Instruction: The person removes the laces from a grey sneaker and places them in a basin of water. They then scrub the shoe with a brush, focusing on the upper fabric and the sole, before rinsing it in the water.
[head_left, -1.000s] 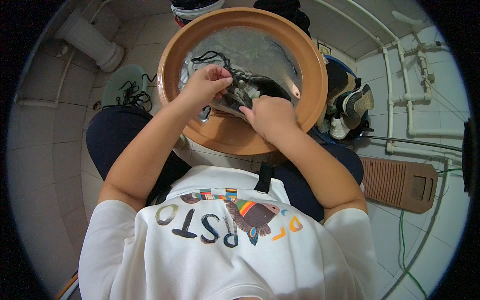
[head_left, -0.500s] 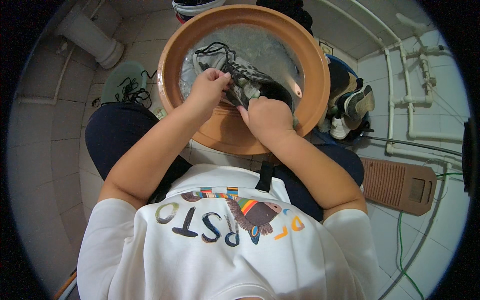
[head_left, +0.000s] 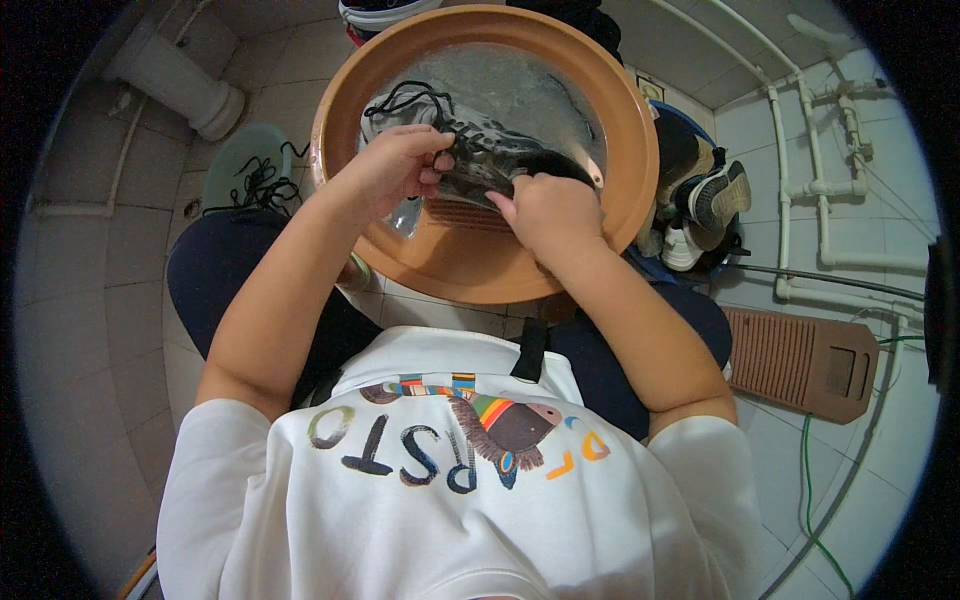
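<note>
A grey and black lace-up sneaker is held over the soapy water in a wide orange-brown basin. My right hand grips the shoe at its dark ankle opening, thumb along the near side. At the laced front, my left hand has its fingers pinched on a black shoelace, close to the eyelets. Another loop of lace lies loose over the toe end. Under the shoe, a ridged part of the basin shows. Beside the heel, a light handle with a hole pokes out.
A pale green bowl holding black laces is on the left floor. To the right stand a blue tub of shoes and a brown washboard. White pipes line the right wall; a green hose crosses the floor.
My left hand has shifted slightly left and down, away from the eyelets. My right hand has moved a little right with the shoe, uncovering more of the basin's ridges.
</note>
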